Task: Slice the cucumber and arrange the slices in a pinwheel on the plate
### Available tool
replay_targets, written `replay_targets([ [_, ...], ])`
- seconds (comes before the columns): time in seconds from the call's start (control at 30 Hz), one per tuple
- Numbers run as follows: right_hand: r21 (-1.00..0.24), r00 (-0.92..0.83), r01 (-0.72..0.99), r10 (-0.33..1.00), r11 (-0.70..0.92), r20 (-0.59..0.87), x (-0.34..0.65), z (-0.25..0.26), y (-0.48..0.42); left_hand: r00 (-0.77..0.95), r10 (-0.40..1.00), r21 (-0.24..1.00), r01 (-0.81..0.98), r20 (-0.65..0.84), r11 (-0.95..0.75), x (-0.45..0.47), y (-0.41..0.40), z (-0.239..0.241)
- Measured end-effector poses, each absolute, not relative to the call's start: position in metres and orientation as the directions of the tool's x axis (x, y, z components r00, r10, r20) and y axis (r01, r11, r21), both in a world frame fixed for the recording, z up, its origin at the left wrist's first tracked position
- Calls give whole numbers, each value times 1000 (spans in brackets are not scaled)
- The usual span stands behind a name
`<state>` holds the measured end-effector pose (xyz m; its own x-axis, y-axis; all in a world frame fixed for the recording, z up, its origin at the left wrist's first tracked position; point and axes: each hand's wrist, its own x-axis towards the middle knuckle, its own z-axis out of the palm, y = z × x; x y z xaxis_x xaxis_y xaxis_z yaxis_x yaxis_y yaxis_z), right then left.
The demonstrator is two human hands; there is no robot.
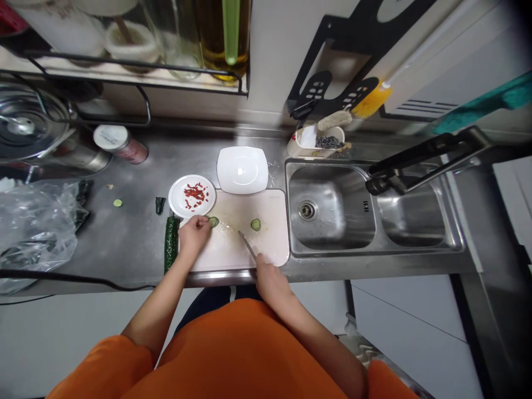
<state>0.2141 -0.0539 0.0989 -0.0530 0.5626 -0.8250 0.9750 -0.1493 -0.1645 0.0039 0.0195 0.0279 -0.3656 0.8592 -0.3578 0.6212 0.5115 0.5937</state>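
Note:
My left hand (193, 233) rests on the left part of a white cutting board (266, 244), fingers curled and pinched on a green cucumber slice (213, 221). My right hand (268, 277) grips the handle of a knife (247, 245) at the board's front edge, with the blade pointing up and left over the board. Another cucumber slice (256, 224) lies alone on the board to the right. A whole dark green cucumber (170, 243) lies on the steel counter just left of the board, beside my left wrist.
A round white plate (179, 206) with chopped red pieces and an empty square white plate (242, 169) sit behind the board. A double steel sink (369, 213) with a black faucet (424, 158) lies right. A plastic bag (33, 227), a can (122, 145) and a pot (29, 130) stand left.

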Motion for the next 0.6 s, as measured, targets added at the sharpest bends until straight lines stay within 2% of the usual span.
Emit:
replay_targets([
  [0.17, -162, -55, 976, 552, -148, -832, 213, 103, -52, -279, 945, 471, 820, -168, 326, -1, 14, 21],
  [0.3, -174, -72, 977, 573, -126, -816, 212, 104, -54, -80, 991, 547, 828, -106, 126, 18, 23, 23],
  [0.37, -170, -75, 979, 586, -109, -807, 211, 101, -56, 112, 984, 609, 793, -140, -3, 36, 35, 26],
  [0.43, -159, -67, 982, 605, -99, -793, 211, 97, -59, 260, 941, 611, 788, -216, -77, 58, 48, 28],
  [0.6, -174, -76, 980, 636, -93, -768, 212, 88, -65, 391, 821, 491, 857, -415, -159, 102, 69, 24],
])
